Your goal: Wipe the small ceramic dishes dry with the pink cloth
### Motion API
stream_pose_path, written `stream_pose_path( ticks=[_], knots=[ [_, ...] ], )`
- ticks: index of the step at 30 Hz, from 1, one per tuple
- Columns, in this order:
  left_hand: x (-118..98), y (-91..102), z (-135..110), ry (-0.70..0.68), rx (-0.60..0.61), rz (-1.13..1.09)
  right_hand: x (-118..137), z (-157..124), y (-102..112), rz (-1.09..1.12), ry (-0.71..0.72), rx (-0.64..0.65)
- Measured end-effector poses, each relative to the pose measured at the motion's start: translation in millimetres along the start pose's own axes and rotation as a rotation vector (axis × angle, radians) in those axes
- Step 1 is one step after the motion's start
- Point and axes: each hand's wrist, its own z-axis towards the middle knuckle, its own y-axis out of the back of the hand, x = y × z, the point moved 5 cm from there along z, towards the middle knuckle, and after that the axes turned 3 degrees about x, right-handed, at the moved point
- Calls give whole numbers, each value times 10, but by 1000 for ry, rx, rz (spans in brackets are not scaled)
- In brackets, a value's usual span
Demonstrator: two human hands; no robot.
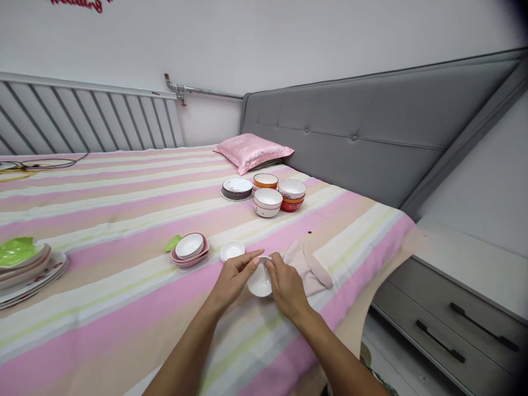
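A small white dish (259,281) is held tilted above the bed, its glossy inside facing me. My right hand (289,285) grips its right edge, with the thumb over the rim. My left hand (234,279) is at its upper left edge, thumb and fingers closed about the rim; part of this grip is hidden. Just beyond my left hand another small white dish (232,251) lies on the striped sheet. A pale pink cloth (303,267) lies crumpled behind and beside my right hand.
Stacked bowls (268,199) and dark-edged plates (237,187) stand farther back, before a pink pillow (252,151). Pink and white dishes (190,246) sit left; larger plates (45,278) and a green leaf-shaped dish (17,251) lie far left. A drawer cabinet (449,302) stands right.
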Motion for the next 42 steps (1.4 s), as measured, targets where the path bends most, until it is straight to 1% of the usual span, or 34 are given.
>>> stream_pose_path(
  ticks=[2, 6, 9, 12, 15, 18, 24, 28, 30, 33, 37, 40, 42],
  knots=[
    [5, -28, 1, 4, 6, -53, -79, 26, 21, 90, -66, -57],
    [31, -111, 3, 32, 71, -133, -238, 65, 30, 234, -158, -136],
    [43, -139, 2, 43, 75, -154, -286, 74, 26, 276, -179, -153],
    [50, -125, -2, 52, 50, -166, -267, 68, 25, 270, -180, -143],
    [46, -80, -5, 53, 18, -166, -214, 56, 27, 230, -165, -115],
    [27, -33, -3, 43, 12, -135, -141, 36, 38, 170, -116, -83],
    [26, 46, 5, 55, 47, -60, 21, -12, 21, 21, 19, 12],
    [57, 48, 8, 68, 80, -47, 61, -18, -25, -21, 53, 52],
    [65, 33, 5, 74, 70, -70, 39, -5, -30, 8, 37, 40],
    [50, -14, -2, 57, 55, -108, -53, 26, -6, 103, -40, -23],
    [32, -99, -10, 54, 83, -112, -191, 61, 26, 178, -142, -105],
    [47, -120, -9, 66, 88, -116, -232, 65, 35, 184, -171, -129],
    [68, -113, -8, 69, 94, -126, -223, 57, 37, 179, -165, -131]
  ],
)
